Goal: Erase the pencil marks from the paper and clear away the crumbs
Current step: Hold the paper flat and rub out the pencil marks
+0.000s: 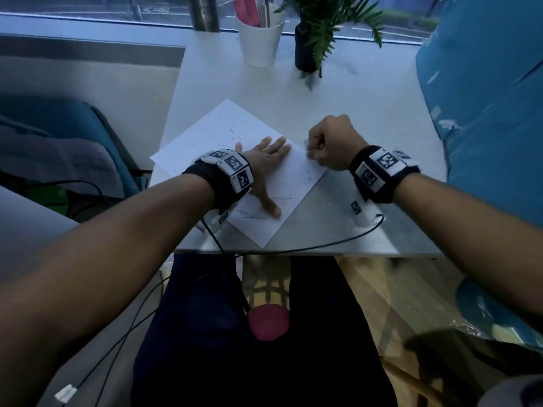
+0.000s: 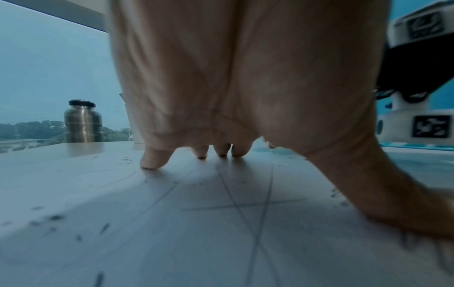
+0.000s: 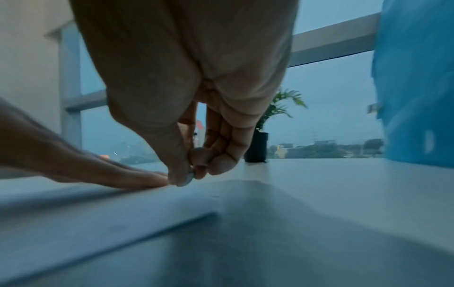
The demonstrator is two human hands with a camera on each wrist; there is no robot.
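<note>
A white sheet of paper (image 1: 217,133) lies askew on the grey table (image 1: 338,95), with faint pencil lines (image 2: 248,205) and dark eraser crumbs (image 1: 232,132) scattered over it. My left hand (image 1: 264,160) lies flat on the sheet, fingers (image 2: 152,159) straight and spread, thumb near the front edge. My right hand (image 1: 317,154) is curled at the paper's right edge and pinches a small grey eraser (image 3: 188,179) between thumb and fingertips, its tip down on the paper close to my left fingertips.
A white cup (image 1: 260,39) with pens, a steel bottle (image 2: 83,122) and a potted plant (image 1: 311,39) stand at the back of the table. A blue bag (image 1: 484,92) sits at the right. Cables (image 1: 323,245) trail over the table's front edge.
</note>
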